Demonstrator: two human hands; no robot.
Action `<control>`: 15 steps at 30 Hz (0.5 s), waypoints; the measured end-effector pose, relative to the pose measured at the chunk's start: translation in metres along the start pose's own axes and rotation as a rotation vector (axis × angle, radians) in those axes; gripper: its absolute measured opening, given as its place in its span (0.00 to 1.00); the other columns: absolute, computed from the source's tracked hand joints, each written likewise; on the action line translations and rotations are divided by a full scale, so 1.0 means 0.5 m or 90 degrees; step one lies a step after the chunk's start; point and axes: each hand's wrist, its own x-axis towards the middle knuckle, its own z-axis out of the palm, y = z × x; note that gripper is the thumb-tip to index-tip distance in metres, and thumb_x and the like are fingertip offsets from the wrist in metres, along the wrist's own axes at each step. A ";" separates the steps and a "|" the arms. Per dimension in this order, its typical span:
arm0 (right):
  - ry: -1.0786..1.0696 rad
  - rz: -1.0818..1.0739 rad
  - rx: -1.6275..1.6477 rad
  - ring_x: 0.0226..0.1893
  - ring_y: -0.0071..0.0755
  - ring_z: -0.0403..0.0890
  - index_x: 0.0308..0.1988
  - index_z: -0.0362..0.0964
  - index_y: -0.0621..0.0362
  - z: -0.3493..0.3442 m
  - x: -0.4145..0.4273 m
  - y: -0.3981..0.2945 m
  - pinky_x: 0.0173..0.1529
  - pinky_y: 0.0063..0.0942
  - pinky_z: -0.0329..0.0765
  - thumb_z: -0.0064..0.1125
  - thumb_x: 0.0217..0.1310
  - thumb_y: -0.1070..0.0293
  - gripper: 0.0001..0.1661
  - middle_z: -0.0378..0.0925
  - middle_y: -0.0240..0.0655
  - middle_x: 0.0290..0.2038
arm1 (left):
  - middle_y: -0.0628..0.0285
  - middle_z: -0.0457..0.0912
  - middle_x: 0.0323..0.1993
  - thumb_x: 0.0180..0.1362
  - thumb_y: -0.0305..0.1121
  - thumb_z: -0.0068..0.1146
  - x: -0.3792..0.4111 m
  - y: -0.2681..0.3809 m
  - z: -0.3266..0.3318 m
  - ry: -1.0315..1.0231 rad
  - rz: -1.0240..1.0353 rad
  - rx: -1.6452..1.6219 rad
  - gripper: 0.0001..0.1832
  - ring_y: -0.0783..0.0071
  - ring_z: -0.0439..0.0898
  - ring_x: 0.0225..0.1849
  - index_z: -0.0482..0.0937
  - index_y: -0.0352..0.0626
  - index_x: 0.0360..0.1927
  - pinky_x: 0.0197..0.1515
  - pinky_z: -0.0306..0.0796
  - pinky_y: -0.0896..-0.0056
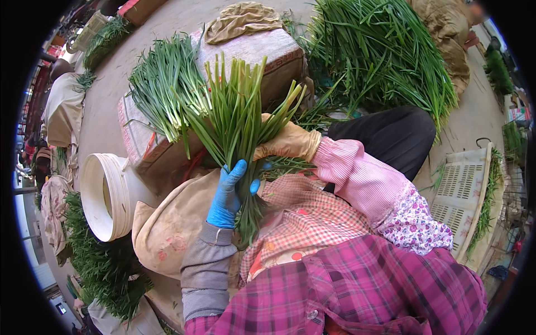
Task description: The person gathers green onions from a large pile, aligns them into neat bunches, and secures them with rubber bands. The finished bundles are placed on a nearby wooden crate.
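A bunch of long green stalks (236, 113), which look like Chinese chives, stands before me with its pale cut ends up and its leaf tips hanging over my lap. My left hand (228, 188), in a blue glove, grips the bunch around its lower part. My right hand (289, 140), in a tan glove, is at the bunch's right side, with several stalks leaning apart above it; some of its fingers are hidden behind the leaves. Just beyond, a sheaf of similar greens (165, 88) lies on a sack-covered block (146, 161).
A crumpled cloth (243, 21) rests on a second wrapped block (259, 50). A large heap of greens (377, 54) lies at upper right. A white plastic bucket (119, 197) lies tipped at left, near more greens (100, 251). At right stands a slotted white plastic basket (458, 192).
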 end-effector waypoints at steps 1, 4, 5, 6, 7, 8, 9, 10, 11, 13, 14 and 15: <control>-0.004 -0.008 0.030 0.51 0.27 0.72 0.57 0.63 0.57 0.004 -0.004 -0.025 0.58 0.28 0.69 0.75 0.37 0.73 0.44 0.73 0.34 0.52 | 0.51 0.80 0.36 0.59 0.39 0.53 0.002 0.003 0.000 0.031 0.011 -0.002 0.20 0.74 0.77 0.21 0.70 0.40 0.51 0.20 0.70 0.78; 0.256 -0.090 -0.188 0.55 0.29 0.68 0.62 0.57 0.55 -0.039 -0.019 -0.016 0.59 0.27 0.65 0.70 0.45 0.71 0.44 0.68 0.35 0.56 | 0.55 0.80 0.26 0.57 0.29 0.57 0.009 0.012 -0.001 0.127 0.046 0.033 0.12 0.78 0.71 0.14 0.75 0.36 0.43 0.13 0.61 0.83; 0.363 -0.087 -0.331 0.57 0.30 0.66 0.62 0.56 0.54 -0.057 -0.025 -0.038 0.60 0.27 0.63 0.69 0.47 0.70 0.44 0.66 0.35 0.57 | 0.55 0.80 0.26 0.56 0.29 0.57 0.010 0.013 -0.005 0.162 0.062 0.071 0.12 0.79 0.69 0.11 0.75 0.37 0.43 0.12 0.60 0.83; 0.442 -0.157 -0.418 0.59 0.32 0.65 0.62 0.57 0.54 -0.074 -0.035 -0.057 0.61 0.29 0.62 0.68 0.48 0.69 0.42 0.66 0.36 0.57 | 0.56 0.80 0.22 0.54 0.26 0.59 0.017 0.016 0.003 0.197 0.061 0.074 0.10 0.79 0.67 0.10 0.76 0.36 0.40 0.12 0.59 0.83; 0.520 -0.225 -0.503 0.60 0.34 0.63 0.61 0.58 0.53 -0.080 -0.040 -0.082 0.62 0.31 0.61 0.66 0.50 0.68 0.39 0.65 0.36 0.57 | 0.56 0.80 0.22 0.54 0.26 0.59 0.017 0.017 0.006 0.212 0.069 0.084 0.10 0.79 0.68 0.10 0.76 0.36 0.40 0.12 0.59 0.83; 0.528 -0.371 -0.616 0.56 0.40 0.66 0.54 0.67 0.57 -0.083 -0.039 -0.116 0.62 0.32 0.61 0.68 0.46 0.64 0.34 0.69 0.38 0.53 | 0.56 0.80 0.23 0.54 0.26 0.59 0.016 0.017 0.009 0.226 0.076 0.094 0.10 0.79 0.68 0.10 0.76 0.36 0.40 0.12 0.59 0.83; 0.503 -0.414 -0.679 0.53 0.37 0.67 0.48 0.73 0.51 -0.072 -0.038 -0.147 0.59 0.33 0.60 0.67 0.45 0.63 0.26 0.73 0.31 0.48 | 0.56 0.80 0.23 0.53 0.26 0.60 0.014 0.016 0.014 0.241 0.083 0.108 0.10 0.79 0.68 0.10 0.76 0.37 0.40 0.12 0.59 0.83; 0.462 -0.399 -0.739 0.51 0.35 0.68 0.45 0.74 0.48 -0.059 -0.035 -0.161 0.57 0.34 0.58 0.67 0.45 0.62 0.23 0.73 0.28 0.45 | 0.56 0.80 0.23 0.53 0.26 0.60 0.012 0.015 0.017 0.244 0.081 0.124 0.10 0.80 0.68 0.10 0.76 0.36 0.39 0.12 0.59 0.83; 0.420 -0.383 -0.797 0.49 0.33 0.68 0.42 0.76 0.45 -0.043 -0.029 -0.167 0.56 0.35 0.56 0.67 0.44 0.61 0.20 0.74 0.25 0.43 | 0.56 0.80 0.23 0.53 0.26 0.60 0.009 0.015 0.019 0.248 0.080 0.141 0.10 0.80 0.68 0.10 0.76 0.36 0.39 0.12 0.59 0.83; 0.440 -0.401 -0.785 0.43 0.33 0.72 0.41 0.78 0.47 -0.019 -0.010 -0.171 0.50 0.30 0.64 0.66 0.44 0.65 0.19 0.75 0.28 0.36 | 0.56 0.80 0.23 0.52 0.26 0.61 0.007 0.018 0.024 0.256 0.087 0.177 0.10 0.80 0.68 0.11 0.76 0.36 0.38 0.13 0.60 0.82; 0.479 -0.437 -0.835 0.43 0.33 0.72 0.43 0.77 0.47 -0.013 -0.016 -0.188 0.51 0.31 0.64 0.67 0.43 0.65 0.21 0.75 0.27 0.36 | 0.56 0.80 0.23 0.52 0.26 0.61 0.007 0.018 0.025 0.262 0.094 0.193 0.10 0.80 0.68 0.11 0.76 0.36 0.38 0.13 0.60 0.82; 0.513 -0.472 -0.882 0.43 0.34 0.72 0.45 0.75 0.48 -0.003 -0.021 -0.205 0.51 0.32 0.64 0.67 0.43 0.64 0.23 0.75 0.27 0.37 | 0.57 0.80 0.23 0.52 0.26 0.62 0.006 0.015 0.025 0.272 0.099 0.207 0.10 0.80 0.69 0.11 0.76 0.36 0.38 0.13 0.61 0.82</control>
